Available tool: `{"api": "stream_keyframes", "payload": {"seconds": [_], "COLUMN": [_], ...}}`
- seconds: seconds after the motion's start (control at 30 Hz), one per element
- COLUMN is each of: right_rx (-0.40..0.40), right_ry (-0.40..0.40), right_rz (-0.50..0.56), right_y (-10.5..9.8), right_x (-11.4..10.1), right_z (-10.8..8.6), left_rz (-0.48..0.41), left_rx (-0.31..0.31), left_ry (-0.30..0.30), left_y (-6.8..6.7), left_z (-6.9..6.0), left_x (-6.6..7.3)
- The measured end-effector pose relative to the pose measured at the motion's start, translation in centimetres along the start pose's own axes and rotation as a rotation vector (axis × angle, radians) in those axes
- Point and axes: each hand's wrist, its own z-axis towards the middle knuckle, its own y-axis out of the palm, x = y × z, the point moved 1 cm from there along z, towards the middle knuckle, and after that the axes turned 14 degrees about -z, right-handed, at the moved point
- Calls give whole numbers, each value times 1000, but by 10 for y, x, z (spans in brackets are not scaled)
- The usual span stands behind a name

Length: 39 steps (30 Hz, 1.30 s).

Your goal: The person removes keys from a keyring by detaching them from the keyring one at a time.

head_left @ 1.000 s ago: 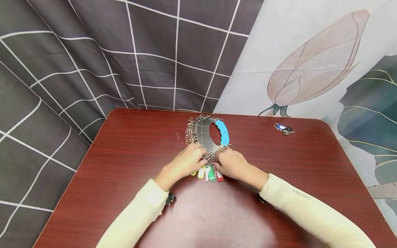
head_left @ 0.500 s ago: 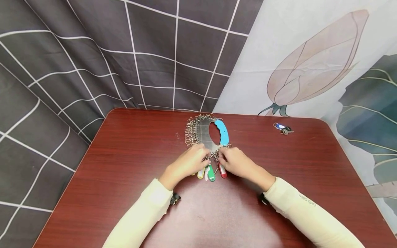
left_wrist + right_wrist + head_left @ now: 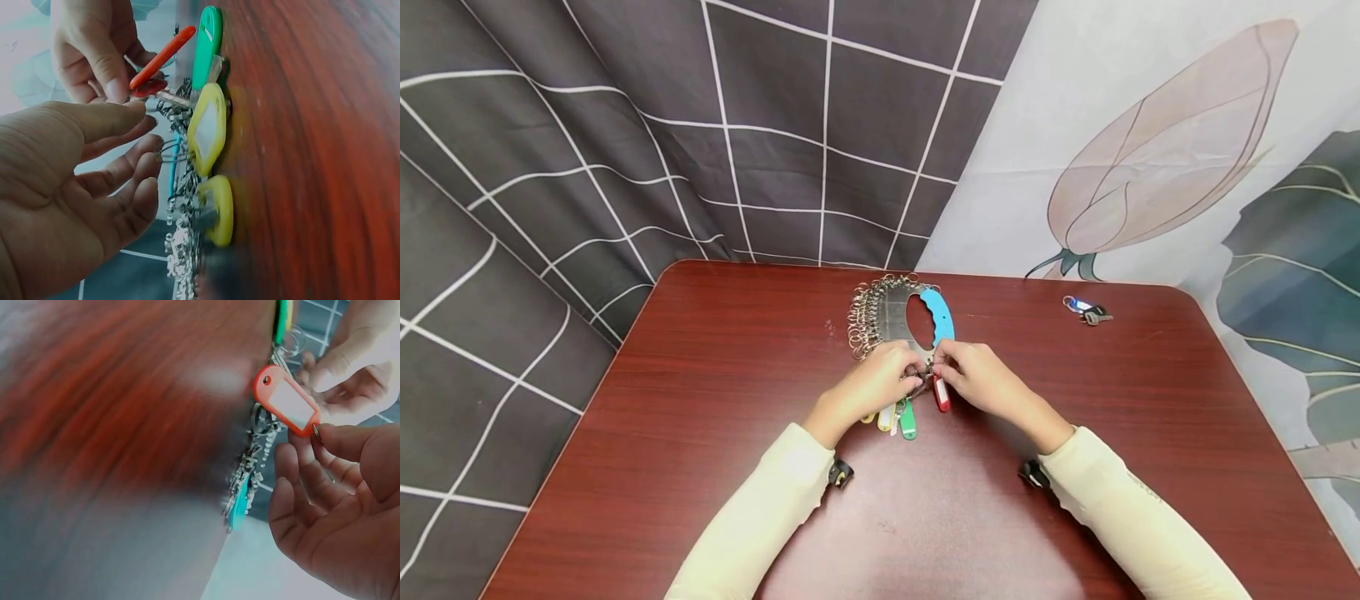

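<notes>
A curved metal plate (image 3: 892, 317) with a blue grip handle (image 3: 943, 317) lies at the table's far side, many small clips and rings along its edge. Between the thumb and forefinger of my right hand (image 3: 981, 379) is the metal ring of a red key tag (image 3: 289, 403), which hangs tilted beside the clips. My left hand (image 3: 880, 379), fingers bent, pinches at a metal clip on the plate's near edge; the fingertips partly hide it. Below that hand, a green key tag (image 3: 908, 423) and yellow key tags (image 3: 208, 128) hang with keys among them.
Apart at the far right of the red-brown table (image 3: 1150, 417) lies a small set of keys (image 3: 1093, 313) with a blue tag. A dark checked curtain (image 3: 775, 167) and a pale flowered cloth (image 3: 1000, 208) stand behind the table.
My right hand has drawn the red key tag right and away from me, apart from the green one. My left hand has shifted slightly right along the clips.
</notes>
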Motion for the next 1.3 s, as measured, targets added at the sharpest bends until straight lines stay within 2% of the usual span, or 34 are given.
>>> {"api": "stream_keyframes", "payload": {"seconds": [0.23, 0.5, 0.67, 0.8, 1.03, 1.3], "right_rx": [16, 5, 25, 44, 78, 85], "right_ry": [34, 98, 112, 135, 94, 51], "right_rz": [37, 138, 173, 205, 176, 130], "right_y": [0, 1, 1, 1, 1, -2], "right_x": [1, 4, 4, 3, 1, 1], "right_z": [3, 1, 1, 0, 1, 2], "left_rz": [-80, -59, -56, -111, -388, -913], "left_rx": [59, 180, 263, 287, 275, 215], "left_ry": [12, 62, 28, -36, -199, -441], "left_y": [6, 8, 11, 13, 6, 5], "left_z": [8, 7, 6, 5, 5, 13], "left_x": [0, 1, 0, -1, -3, -11]}}
